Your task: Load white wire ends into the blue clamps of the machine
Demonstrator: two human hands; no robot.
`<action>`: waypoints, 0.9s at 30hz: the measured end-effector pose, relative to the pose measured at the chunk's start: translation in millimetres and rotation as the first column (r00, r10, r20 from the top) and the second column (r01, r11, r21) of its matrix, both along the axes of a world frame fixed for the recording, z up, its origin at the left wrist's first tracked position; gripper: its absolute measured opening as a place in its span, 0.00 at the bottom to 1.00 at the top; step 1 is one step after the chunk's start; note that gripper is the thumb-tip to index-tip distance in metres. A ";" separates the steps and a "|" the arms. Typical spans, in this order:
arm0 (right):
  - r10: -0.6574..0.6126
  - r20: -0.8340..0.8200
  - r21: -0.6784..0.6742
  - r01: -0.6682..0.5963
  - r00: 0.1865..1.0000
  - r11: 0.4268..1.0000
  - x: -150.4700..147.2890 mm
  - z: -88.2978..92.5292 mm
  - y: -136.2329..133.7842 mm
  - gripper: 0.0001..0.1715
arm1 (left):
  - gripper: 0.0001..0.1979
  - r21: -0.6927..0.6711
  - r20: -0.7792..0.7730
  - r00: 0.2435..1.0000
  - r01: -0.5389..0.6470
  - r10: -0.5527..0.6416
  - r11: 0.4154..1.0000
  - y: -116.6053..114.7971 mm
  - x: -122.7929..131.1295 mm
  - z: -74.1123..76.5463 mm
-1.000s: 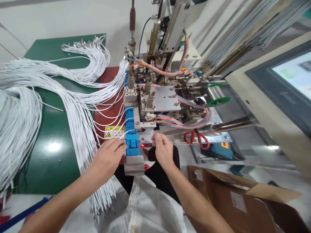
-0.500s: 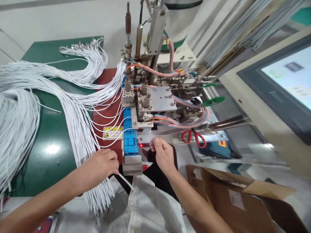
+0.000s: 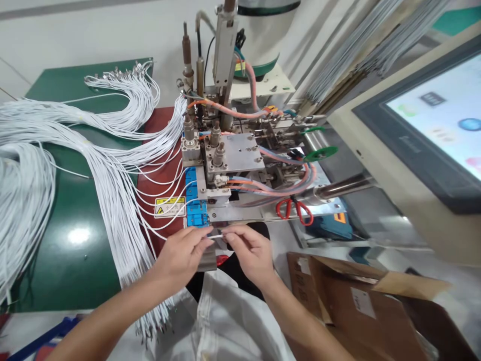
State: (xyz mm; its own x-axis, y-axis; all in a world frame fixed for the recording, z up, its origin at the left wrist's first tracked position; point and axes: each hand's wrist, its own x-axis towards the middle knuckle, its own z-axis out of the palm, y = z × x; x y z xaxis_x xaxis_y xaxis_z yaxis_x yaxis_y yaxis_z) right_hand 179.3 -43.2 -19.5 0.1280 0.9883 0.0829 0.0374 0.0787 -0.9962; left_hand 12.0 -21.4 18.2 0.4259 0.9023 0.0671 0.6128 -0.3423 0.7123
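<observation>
Fingers (image 3: pixel 204 239) of left hand (image 3: pixel 184 254) and right hand (image 3: pixel 251 251) both pinch one white wire (image 3: pixel 217 234), level, just below the blue clamp block (image 3: pixel 196 214). Likely risks: the thin end kinks or slips in the pinch, and the wire bundle (image 3: pixel 116 195) alongside snags the left wrist.

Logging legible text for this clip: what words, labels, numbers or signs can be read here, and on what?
Nothing can be read letter for letter.
Yellow warning label on the red plate: a triangle sign, characters too blurred.
Touchscreen: icons and captions blurred.
White stickers on the cardboard box: print too small.
</observation>
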 end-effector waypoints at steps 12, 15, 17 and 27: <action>-0.112 0.069 -0.022 0.114 0.991 0.993 -17.0 5.5 3.8 0.09 | 0.08 -0.203 0.139 0.980 -0.112 0.142 0.973 0.6 8.8 0.5; -0.195 0.019 -0.053 0.195 0.981 0.979 -25.2 0.4 0.0 0.06 | 0.09 -0.187 0.177 0.970 -0.131 0.165 0.974 -1.5 8.7 -3.8; -0.174 0.050 -0.013 0.175 0.983 0.984 -28.0 0.4 -1.2 0.03 | 0.10 -0.157 0.181 0.971 -0.130 0.158 0.979 -2.7 8.5 -7.4; -0.177 0.036 -0.073 0.179 0.984 0.981 -35.8 7.4 2.0 0.05 | 0.06 -0.237 0.187 0.916 -0.308 0.354 0.921 -10.1 15.8 -20.3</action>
State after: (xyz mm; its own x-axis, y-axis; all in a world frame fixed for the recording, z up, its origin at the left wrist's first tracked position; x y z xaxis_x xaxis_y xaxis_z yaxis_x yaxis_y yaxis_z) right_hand 143.5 -41.2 -12.1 0.3007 0.9536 0.0147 0.0735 -0.0078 -0.9973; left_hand 27.8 -31.6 -2.1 0.0955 0.9930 -0.0702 0.4839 0.0153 0.8750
